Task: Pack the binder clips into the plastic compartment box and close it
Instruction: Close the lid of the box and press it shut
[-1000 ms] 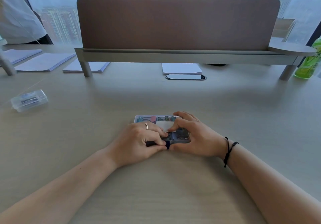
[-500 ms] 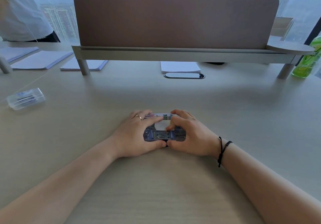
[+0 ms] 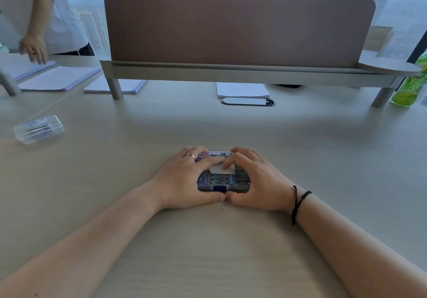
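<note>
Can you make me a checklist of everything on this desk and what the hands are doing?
Surface: pale wood desk, bare near the arms.
Job's things: box lid down, clips seen through it, white label on top.
Clutter: clear case far left, paper stacks, green bottle.
Hands: left hand and right hand clasp the box, thumbs meeting at its near edge.
Cables: nothing seen; a grommet.
Surroundings: divider, windows, another person.
</note>
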Motion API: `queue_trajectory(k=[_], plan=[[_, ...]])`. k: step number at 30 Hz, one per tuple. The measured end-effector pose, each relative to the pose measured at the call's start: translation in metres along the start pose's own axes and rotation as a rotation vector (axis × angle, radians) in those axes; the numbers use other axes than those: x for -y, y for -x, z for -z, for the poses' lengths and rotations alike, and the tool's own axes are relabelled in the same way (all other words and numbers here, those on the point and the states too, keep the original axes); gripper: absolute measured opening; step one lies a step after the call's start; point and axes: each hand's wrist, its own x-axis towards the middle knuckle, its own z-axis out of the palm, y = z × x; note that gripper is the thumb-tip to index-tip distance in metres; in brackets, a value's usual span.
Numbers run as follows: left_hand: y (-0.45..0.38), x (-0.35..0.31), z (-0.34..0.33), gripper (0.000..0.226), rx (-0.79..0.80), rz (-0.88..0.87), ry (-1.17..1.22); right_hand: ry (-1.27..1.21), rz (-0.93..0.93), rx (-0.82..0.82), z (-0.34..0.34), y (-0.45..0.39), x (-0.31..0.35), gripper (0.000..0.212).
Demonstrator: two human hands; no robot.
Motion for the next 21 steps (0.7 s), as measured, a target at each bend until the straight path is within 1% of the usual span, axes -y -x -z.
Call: queue_trajectory(k=[3,6,9,13,15,18,20,21], plan=[[0.0000,0.0003,0.0011,0.083,-0.004,-0.006,0.032,-0.021,-0.008,0.051,0.0040,-0.0003,-0.0036,0.059],[0.0000,0.0013,0.0020,0.079,0.007,-0.015,0.051,-0.043,-0.016,0.077,0.0051,-0.0006,-0.0069,0.058],[-0.0004,0.0019,0.0022,0.078,0.011,-0.017,0.057,-0.051,-0.002,0.050,0.0051,0.0011,-0.0095,0.054],[-0.0003,0.0042,0.0029,0.077,-0.003,-0.023,0.077,0.044,0.034,0.005,0.0025,0.0007,-0.0083,0.052],[0.0000,0.0044,0.0052,0.075,0.005,-0.035,0.075,0.079,0.087,-0.023,0.0039,0.0003,-0.0064,0.050],[0.0008,0.0053,0.0079,0.083,0.051,-0.050,0.043,0.112,0.125,-0.045,0.0084,-0.0009,-0.0046,0.048],[0.0012,0.0041,0.0073,0.079,0.011,-0.071,0.013,0.082,0.120,-0.060,0.0090,-0.0015,-0.0066,0.046],[0.0012,0.0028,0.0069,0.072,-0.052,-0.103,0.005,0.052,0.109,-0.070,0.0089,-0.0020,-0.0078,0.044]])
